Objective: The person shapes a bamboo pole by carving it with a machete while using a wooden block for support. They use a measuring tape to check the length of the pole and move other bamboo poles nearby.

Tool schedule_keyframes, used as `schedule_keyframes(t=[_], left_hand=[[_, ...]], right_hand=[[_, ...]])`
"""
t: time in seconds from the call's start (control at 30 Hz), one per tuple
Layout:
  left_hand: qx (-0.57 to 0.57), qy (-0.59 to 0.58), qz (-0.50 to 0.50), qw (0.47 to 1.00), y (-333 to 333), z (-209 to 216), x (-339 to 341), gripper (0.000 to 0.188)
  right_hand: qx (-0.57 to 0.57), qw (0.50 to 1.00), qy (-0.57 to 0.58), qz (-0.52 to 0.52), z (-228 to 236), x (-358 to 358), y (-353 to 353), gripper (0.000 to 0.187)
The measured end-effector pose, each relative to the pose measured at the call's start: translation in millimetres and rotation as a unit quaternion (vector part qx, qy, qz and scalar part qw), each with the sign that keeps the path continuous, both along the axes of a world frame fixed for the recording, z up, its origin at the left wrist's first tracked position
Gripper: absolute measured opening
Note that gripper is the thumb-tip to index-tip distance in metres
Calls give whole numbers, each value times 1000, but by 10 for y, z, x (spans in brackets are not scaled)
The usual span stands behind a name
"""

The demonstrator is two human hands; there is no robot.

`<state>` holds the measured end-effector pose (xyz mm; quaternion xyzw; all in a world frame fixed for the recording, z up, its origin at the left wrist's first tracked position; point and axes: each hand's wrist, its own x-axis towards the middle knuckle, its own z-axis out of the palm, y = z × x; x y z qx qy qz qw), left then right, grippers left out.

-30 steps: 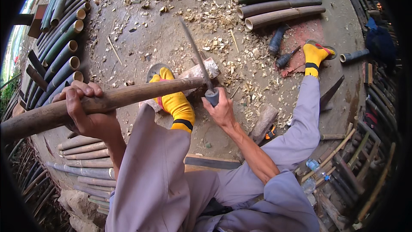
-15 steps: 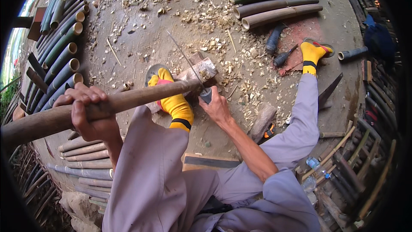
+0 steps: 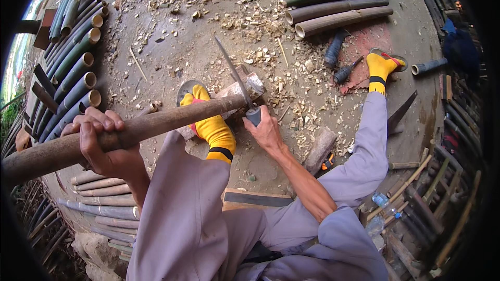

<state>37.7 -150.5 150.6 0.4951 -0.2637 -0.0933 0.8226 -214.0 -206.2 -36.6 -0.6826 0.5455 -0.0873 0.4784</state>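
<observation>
My left hand (image 3: 107, 143) is wrapped round a brown bamboo pole (image 3: 177, 117) that slants across from the left edge. In my right hand (image 3: 266, 131) is the dark handle of a long-bladed knife (image 3: 232, 67). Its blade points up and away to the left, close against the pole's far end; whether it touches the bamboo, I cannot tell. Under that end lies a wooden block (image 3: 252, 84) on the ground. My foot in a yellow sock (image 3: 212, 130) is beside the block, partly hidden by the pole.
Pale wood chips (image 3: 224, 15) litter the ground. Bamboo poles (image 3: 83, 65) lie stacked at left, more poles (image 3: 344, 18) at far right. Two dark wrapped tools (image 3: 333, 52) rest by a red patch. A saw-like blade (image 3: 401, 112) and a short log (image 3: 319, 151) lie near my right leg.
The knife blade has turned and swung slightly right, showing more of its flat. My left hand has shifted a little on or with the pole, whose far end moved slightly right.
</observation>
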Motion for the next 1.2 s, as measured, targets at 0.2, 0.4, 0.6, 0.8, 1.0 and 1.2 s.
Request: schedule_keyframes(t=[0.2,0.4,0.6,0.8,1.0,1.2], left_hand=[[-53,-28,-98,993,67,-33,68,20],[-32,54,22,998,-114,186,-178,21],[-14,-4,12,1000,-57,86,-114,18],[-44,-27,-50,997,21,52,-58,18],[-74,-69,-124,987,35,3,1,21],[-104,-60,-183,976,107,0,21,23]], right_hand=[[-110,987,-112,-35,142,68,50,38],[-13,998,-52,16,11,44,-36,37],[-109,983,-136,-63,102,57,97,38],[0,998,-48,-50,175,90,-34,37],[-75,996,-37,12,-88,43,-39,37],[-85,988,-128,-11,262,-11,45,37]])
